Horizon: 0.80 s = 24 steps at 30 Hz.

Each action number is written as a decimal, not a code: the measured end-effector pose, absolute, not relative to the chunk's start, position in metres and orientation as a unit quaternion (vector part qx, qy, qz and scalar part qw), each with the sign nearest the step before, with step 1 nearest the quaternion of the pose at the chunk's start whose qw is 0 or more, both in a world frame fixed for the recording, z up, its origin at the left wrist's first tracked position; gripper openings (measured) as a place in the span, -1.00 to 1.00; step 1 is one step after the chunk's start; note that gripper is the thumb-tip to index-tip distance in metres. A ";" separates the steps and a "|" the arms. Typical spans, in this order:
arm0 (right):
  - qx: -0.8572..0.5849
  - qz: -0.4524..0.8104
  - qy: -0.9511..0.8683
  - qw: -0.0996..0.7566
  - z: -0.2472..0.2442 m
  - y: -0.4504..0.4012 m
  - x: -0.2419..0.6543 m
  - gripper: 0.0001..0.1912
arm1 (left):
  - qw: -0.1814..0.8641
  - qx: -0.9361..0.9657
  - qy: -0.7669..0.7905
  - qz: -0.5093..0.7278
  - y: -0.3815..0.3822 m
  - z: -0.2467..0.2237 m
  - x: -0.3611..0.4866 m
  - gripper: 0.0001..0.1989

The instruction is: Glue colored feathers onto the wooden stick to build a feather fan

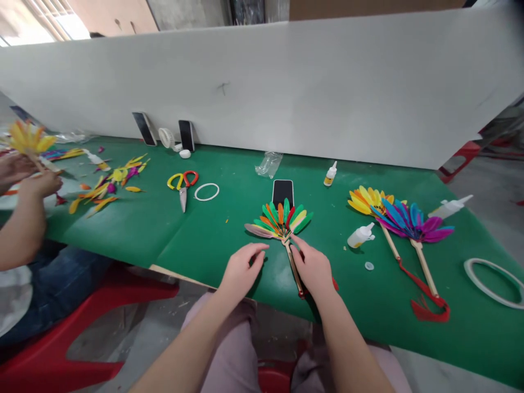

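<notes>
In front of me on the green table lies a feather fan [282, 218] with green, orange, yellow and red feathers, a grey-pink one at its left edge, and a pale wooden handle. My right hand [313, 267] grips it where the feathers join the handle, index finger and thumb at the joint. My left hand [244, 268] hovers just left of the handle, fingers curved and apart, with nothing in it. Behind the feathers lies a phone [283, 190], partly covered by them. A red tassel shows near the handle's lower end, partly hidden by my right hand.
Right of me lie a yellow fan [364, 199] and a blue-purple fan [415, 221], near an open glue bottle [360, 236] and a tape ring [495, 284]. Left are scissors [183, 185], a white ring [207, 192] and loose feathers [100, 191]. A co-worker's hands [39, 180] hold another fan.
</notes>
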State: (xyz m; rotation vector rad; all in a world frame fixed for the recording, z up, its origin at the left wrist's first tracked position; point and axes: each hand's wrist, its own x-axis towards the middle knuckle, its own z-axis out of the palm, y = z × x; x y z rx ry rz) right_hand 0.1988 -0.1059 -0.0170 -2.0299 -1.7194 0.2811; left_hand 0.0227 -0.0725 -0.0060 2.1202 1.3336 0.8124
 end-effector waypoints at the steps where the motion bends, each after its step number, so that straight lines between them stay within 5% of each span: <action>1: -0.739 0.102 -0.619 0.245 -0.017 -0.106 0.200 -0.63 | 0.243 0.788 0.484 0.292 -0.075 -0.011 0.026 -0.78; 13: -0.750 0.055 -0.649 0.115 -0.016 -0.103 0.192 -0.60 | 0.079 0.863 0.455 0.206 -0.074 -0.026 0.050 -0.72; 24: -0.750 0.035 -0.658 0.056 -0.010 -0.104 0.188 -0.62 | 0.051 0.877 0.439 0.188 -0.079 -0.031 0.056 -0.72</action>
